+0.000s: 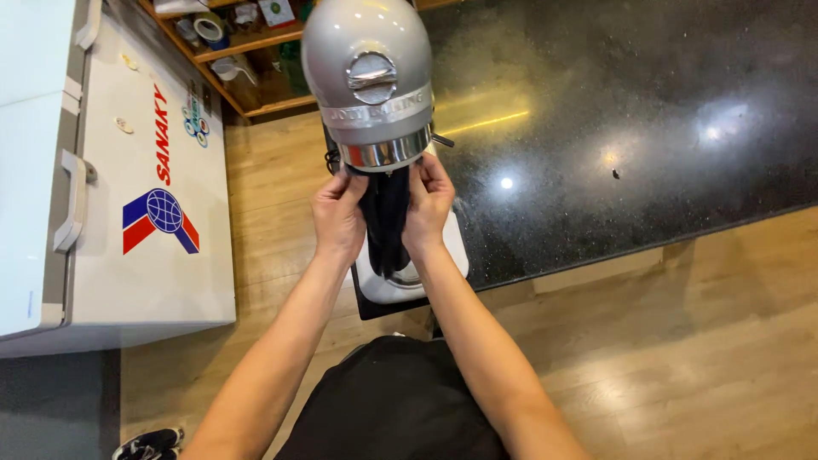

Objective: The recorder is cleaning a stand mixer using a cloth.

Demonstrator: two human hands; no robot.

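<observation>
I have both hands up under the mixer [368, 77] head. My left hand [338, 217] and right hand [429, 204] are closed on the dark beater [385, 223] above the base [400, 288]. I think I'm fitting it; next needs a push and twist.

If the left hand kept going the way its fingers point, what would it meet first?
The left hand points up toward the grey stand mixer's tilted head; it would probably meet the shiny chrome band first, just beyond the dark attachment both hands grip. Depth is unclear.

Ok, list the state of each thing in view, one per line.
Mixer head: tilted up.
Black attachment: under the head, gripped from both sides.
Left hand: closed on the attachment.
Right hand: closed on the attachment.
Chest freezer: lid shut.
</observation>
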